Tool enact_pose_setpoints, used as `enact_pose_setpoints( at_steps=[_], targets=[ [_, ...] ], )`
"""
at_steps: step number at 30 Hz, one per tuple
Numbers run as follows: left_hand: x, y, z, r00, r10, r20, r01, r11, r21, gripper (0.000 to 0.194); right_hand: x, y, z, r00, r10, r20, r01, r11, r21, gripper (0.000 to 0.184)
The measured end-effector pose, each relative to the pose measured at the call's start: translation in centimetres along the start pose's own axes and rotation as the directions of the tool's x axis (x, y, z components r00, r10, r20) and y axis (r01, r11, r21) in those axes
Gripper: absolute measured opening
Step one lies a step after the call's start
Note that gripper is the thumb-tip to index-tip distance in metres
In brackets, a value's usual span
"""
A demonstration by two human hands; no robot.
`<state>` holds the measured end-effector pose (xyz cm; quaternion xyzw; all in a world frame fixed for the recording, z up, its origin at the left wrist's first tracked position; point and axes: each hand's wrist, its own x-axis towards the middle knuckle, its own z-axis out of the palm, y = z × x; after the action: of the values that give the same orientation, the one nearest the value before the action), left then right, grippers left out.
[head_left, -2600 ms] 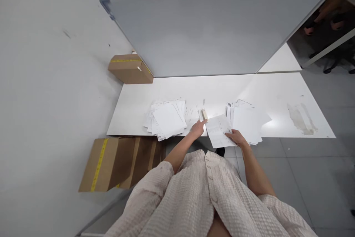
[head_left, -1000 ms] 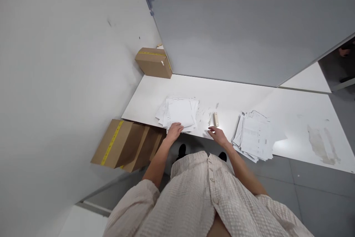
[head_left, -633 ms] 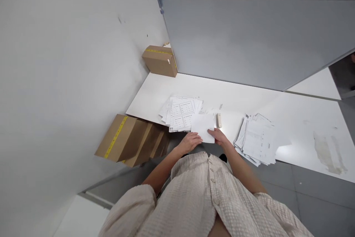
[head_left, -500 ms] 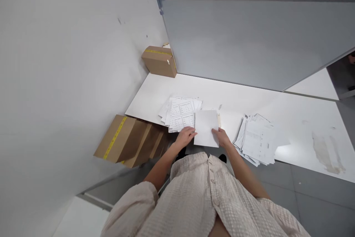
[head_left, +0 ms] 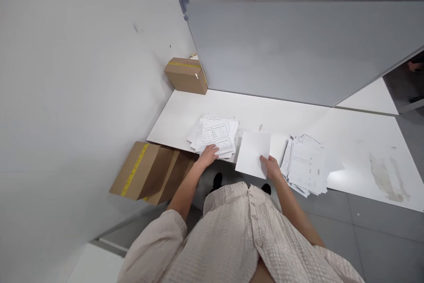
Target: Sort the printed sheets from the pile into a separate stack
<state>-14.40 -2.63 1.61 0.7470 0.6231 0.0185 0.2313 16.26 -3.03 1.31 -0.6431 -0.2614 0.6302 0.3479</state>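
Note:
My right hand [head_left: 271, 167] grips the right edge of a blank-faced sheet of paper [head_left: 252, 152], thumb on top, over the table's front edge. My left hand [head_left: 208, 156] rests with its fingers laid out on the near edge of the left paper pile [head_left: 218, 135], whose top sheet carries printed boxes. The right paper pile [head_left: 306, 164] lies just beyond my right hand, its sheets uneven and jutting past the table edge. The stapler-like beige thing seen earlier between the piles is hidden behind the held sheet.
A whiteboard [head_left: 281, 49] stands along the back of the white table [head_left: 351, 141]. One cardboard box [head_left: 186, 76] sits at the back left corner by the wall. More cardboard boxes [head_left: 142, 172] stand below the table's left end. A stain [head_left: 387, 177] marks the right end.
The sheet came off the left pile into my hands, baring a printed sheet. My left hand has let go of it and returned to the pile; my right hand has carried it rightward.

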Motion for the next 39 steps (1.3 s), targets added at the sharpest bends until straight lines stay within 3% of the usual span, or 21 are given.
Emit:
enact_pose_setpoints(
  at_steps=[3, 6, 10, 14, 17, 22, 27, 30, 34, 37, 39],
  targets=[
    [-0.1, -0.2, -1.0, 1.0, 0.011, -0.025, -0.015, 0.986, -0.167, 0.03, 0.0, -0.1, 0.3, 1.0, 0.0, 0.022, 0.001, 1.0, -0.004, 0.023],
    [-0.4, 0.0, -1.6, 0.989, -0.114, -0.089, 0.089, 0.963, -0.255, 0.035, 0.1, -0.2, 0.5, 0.999, -0.008, 0.046, 0.009, 1.0, -0.015, 0.024],
    [-0.7, 0.2, -1.6, 0.923, -0.332, -0.195, 0.248, 0.899, -0.361, 0.032, 0.2, -0.1, 0.6, 0.998, 0.001, 0.059, 0.002, 0.999, -0.05, 0.026],
    [-0.6, 0.4, -1.7, 0.853, -0.458, -0.249, 0.297, 0.82, -0.489, 0.024, 0.3, 0.0, 0.8, 0.997, -0.015, 0.075, 0.02, 0.998, -0.062, 0.028],
    [-0.6, 0.8, -1.6, 0.836, -0.468, -0.286, 0.28, 0.813, -0.511, 0.027, 0.4, 0.1, 1.1, 0.995, -0.016, 0.095, 0.022, 0.998, -0.058, 0.028],
    [-0.4, 1.1, -1.0, 0.872, -0.423, -0.245, 0.213, 0.78, -0.589, 0.04, 0.5, 0.2, 1.2, 0.995, -0.03, 0.094, 0.036, 0.997, -0.063, 0.03],
    [-0.3, 1.0, -0.8, 0.867, -0.44, -0.233, 0.187, 0.722, -0.667, 0.04, 0.3, -0.4, 0.6, 0.996, -0.07, 0.061, 0.076, 0.992, -0.098, 0.029],
    [-0.9, 1.9, -1.3, 0.893, -0.333, -0.303, 0.108, 0.81, -0.576, 0.039, 0.0, -1.2, 0.7, 0.996, -0.054, 0.073, 0.06, 0.995, -0.08, 0.025],
    [-2.2, 4.5, -1.1, 0.938, 0.038, -0.344, -0.168, 0.919, -0.356, 0.035, -0.2, -2.1, 1.9, 0.986, 0.039, 0.162, -0.039, 0.999, -0.006, 0.023],
    [-2.7, 6.6, 0.0, 0.914, 0.327, -0.242, -0.376, 0.905, -0.198, 0.034, -0.1, -2.3, 2.8, 0.976, 0.076, 0.202, -0.085, 0.996, 0.034, 0.03],
    [-2.9, 7.7, 0.9, 0.88, 0.441, -0.175, -0.465, 0.876, -0.131, 0.033, 0.0, -2.2, 3.1, 0.97, 0.089, 0.227, -0.094, 0.996, 0.008, 0.038]
  ],
)
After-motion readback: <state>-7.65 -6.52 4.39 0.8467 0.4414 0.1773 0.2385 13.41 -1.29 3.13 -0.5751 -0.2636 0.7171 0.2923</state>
